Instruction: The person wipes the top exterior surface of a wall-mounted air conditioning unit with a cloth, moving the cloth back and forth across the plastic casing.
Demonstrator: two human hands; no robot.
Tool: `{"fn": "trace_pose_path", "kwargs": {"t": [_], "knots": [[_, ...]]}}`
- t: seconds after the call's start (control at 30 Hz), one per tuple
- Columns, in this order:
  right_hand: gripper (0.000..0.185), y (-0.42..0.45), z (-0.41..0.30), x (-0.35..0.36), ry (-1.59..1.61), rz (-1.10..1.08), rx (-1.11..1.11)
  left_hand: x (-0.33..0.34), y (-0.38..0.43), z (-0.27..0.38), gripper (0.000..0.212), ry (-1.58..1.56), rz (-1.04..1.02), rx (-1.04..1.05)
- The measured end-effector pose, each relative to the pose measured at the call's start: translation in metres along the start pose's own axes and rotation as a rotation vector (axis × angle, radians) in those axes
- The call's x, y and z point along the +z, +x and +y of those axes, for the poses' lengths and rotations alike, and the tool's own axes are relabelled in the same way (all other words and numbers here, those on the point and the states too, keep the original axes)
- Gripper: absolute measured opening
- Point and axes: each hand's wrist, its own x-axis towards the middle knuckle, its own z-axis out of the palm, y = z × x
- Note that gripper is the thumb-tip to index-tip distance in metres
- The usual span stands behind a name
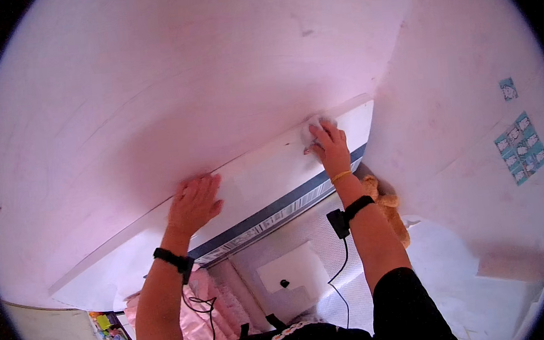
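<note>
A long white ledge [253, 176] runs along the base of a pale pinkish wall [225, 68]; a dark band and a patterned strip mark its front side. My left hand [193, 202] rests palm down on the ledge, fingertips by the wall, holding nothing. Farther right, my right hand [331, 148] presses a crumpled greyish-white cloth [306, 136] onto the ledge near its right end. The fingers partly cover the cloth. Each wrist wears a black strap with a small device and cable.
Below the ledge lie a brown plush toy [392, 211], pink satiny fabric [206, 314] and a flat white object [299, 268] with a dark spot. Teal stickers [521, 148] cling to the right wall. A dark tray [115, 336] of colourful small items sits lower left.
</note>
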Motion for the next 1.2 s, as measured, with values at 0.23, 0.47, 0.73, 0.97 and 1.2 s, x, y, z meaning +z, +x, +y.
{"fn": "trace_pose_path", "kwargs": {"t": [0.23, 0.47, 0.73, 0.97, 1.2], "knots": [[0.057, 0.021, 0.106, -0.013, -0.053, -0.034, 0.076, 0.006, 0.016, 0.003, 0.055, 0.053, -0.047, -0.012], [0.07, 0.019, 0.159, -0.005, -0.038, 0.051, 0.161, 0.014, 0.009, 0.008, 0.059, 0.099, -0.057, -0.014], [0.069, -0.022, 0.211, 0.037, 0.211, 0.086, 0.499, 0.019, 0.012, 0.007, 0.058, 0.129, 0.041, 0.02], [0.067, -0.081, 0.138, 0.079, 0.081, -0.039, 0.396, 0.012, 0.019, 0.009, 0.055, 0.15, 0.013, 0.014], [0.061, -0.012, 0.07, 0.022, 0.212, -0.022, 0.316, 0.015, 0.001, 0.005, 0.06, 0.176, -0.004, 0.012]]}}
